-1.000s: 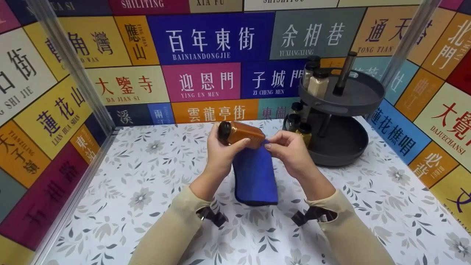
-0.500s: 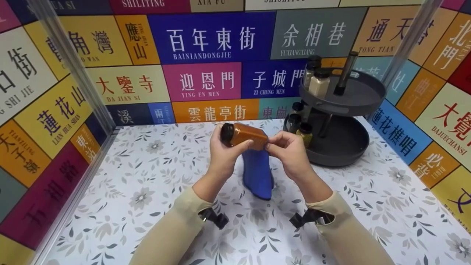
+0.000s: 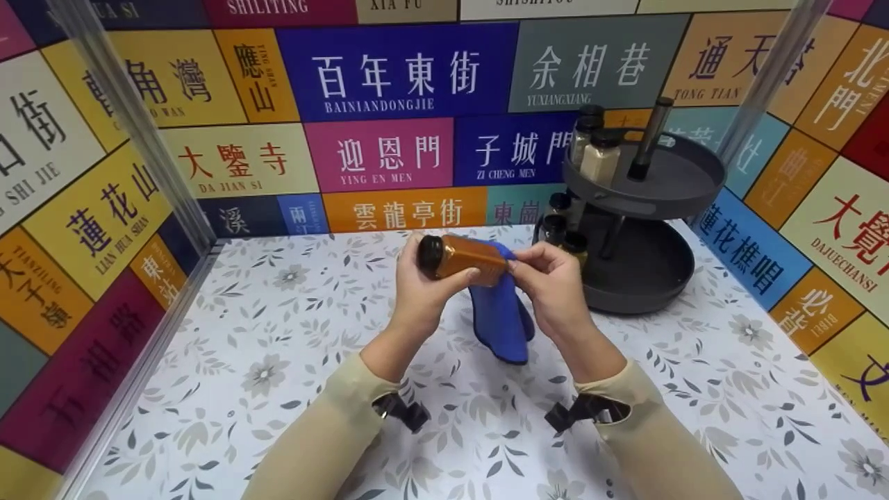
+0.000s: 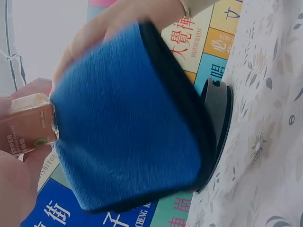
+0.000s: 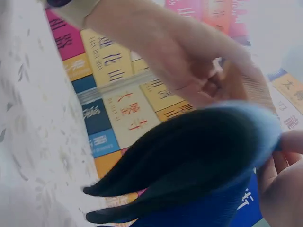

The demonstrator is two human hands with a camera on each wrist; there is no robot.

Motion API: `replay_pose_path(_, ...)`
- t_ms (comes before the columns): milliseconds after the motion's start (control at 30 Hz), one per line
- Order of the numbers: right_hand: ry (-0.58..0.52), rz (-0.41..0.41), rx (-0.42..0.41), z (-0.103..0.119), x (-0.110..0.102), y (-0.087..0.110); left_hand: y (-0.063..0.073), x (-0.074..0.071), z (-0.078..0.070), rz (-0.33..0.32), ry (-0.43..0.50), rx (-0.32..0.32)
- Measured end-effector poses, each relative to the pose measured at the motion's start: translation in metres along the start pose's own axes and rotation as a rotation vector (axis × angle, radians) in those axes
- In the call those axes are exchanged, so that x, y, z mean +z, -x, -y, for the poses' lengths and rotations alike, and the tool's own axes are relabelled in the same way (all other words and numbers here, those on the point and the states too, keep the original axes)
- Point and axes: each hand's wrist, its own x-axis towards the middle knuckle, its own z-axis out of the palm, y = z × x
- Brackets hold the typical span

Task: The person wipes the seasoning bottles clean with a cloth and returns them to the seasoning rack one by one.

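My left hand (image 3: 422, 302) grips a spice bottle (image 3: 469, 260) of orange-brown powder, lying sideways with its black cap (image 3: 430, 255) to the left. A blue cloth (image 3: 501, 323) with a dark edge and dark underside hangs from the bottle's base end. There my right hand (image 3: 561, 295) pinches the cloth against the bottle. In the left wrist view the cloth (image 4: 123, 123) spreads out from the bottle's base, and part of a label (image 4: 19, 139) reads "PPER". The right wrist view shows the cloth's dark side (image 5: 189, 146), blurred, hiding part of the bottle.
A two-tier dark grey round rack (image 3: 646, 295) stands at the back right, close to my right hand. Black-capped bottles stand on both tiers, one of them pale (image 3: 601, 158). Sign-covered panels surround the floral-patterned tabletop (image 3: 278, 410).
The cloth has swung and folded, its lower end now narrower and higher, with some blue showing behind the bottle. Both hands stay at the bottle, shifted slightly right.
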Motion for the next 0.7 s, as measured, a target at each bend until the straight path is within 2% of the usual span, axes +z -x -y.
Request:
replay_pose_path(67, 0.05, 0.038, -0.007, -0.004, 0.0, 0.001, 0.0, 0.0, 0.0, -0.012, -0.001, -0.004)
replay_pose_path(167, 0.1, 0.126, 0.023, -0.005, -0.003, 0.0, -0.001, -0.001, 0.001, -0.043, -0.021, -0.009)
replay_pose_path(300, 0.073, 0.197, 0.079, 0.002, -0.009, -0.002, -0.003, -0.003, 0.0, -0.06, -0.034, -0.009)
replay_pose_path(400, -0.008, 0.164, 0.096, 0.007, -0.01, -0.002, -0.004, -0.004, 0.0, -0.051, -0.003, -0.007)
replay_pose_path(533, -0.076, 0.033, 0.061, 0.008, -0.004, -0.001, -0.004, -0.003, 0.0, -0.016, 0.042, -0.009)
replay_pose_path(633, -0.032, -0.027, 0.014, 0.003, 0.002, 0.001, -0.002, -0.003, 0.002, -0.004, 0.032, -0.014)
replay_pose_path(700, 0.028, -0.015, 0.003, -0.001, 0.003, 0.001, -0.003, -0.003, 0.003, -0.016, 0.013, -0.022)
